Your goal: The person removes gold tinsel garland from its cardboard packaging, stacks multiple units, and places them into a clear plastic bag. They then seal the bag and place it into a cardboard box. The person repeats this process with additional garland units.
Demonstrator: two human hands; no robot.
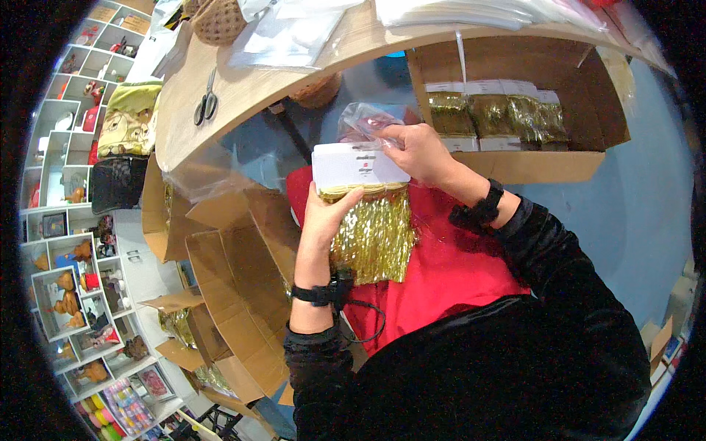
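My left hand (325,212) grips a bundle of gold tinsel fringe (378,237) near its yellow top band. A white header card (356,165) with small print stands above the fringe. My right hand (416,151) pinches crumpled clear plastic film (367,118) at the card's upper right corner. Whether that film is a bag around the card or a loose piece, I cannot tell. The fringe hangs over the red cloth (458,248) across my lap.
An open cardboard box (543,168) at the upper right holds several carded gold fringes (496,118). Black-handled scissors (206,105) and plastic sleeves (292,33) lie on the wooden table (182,132). More open cartons (242,292) stand to my left, before shelves (83,237) of small goods.
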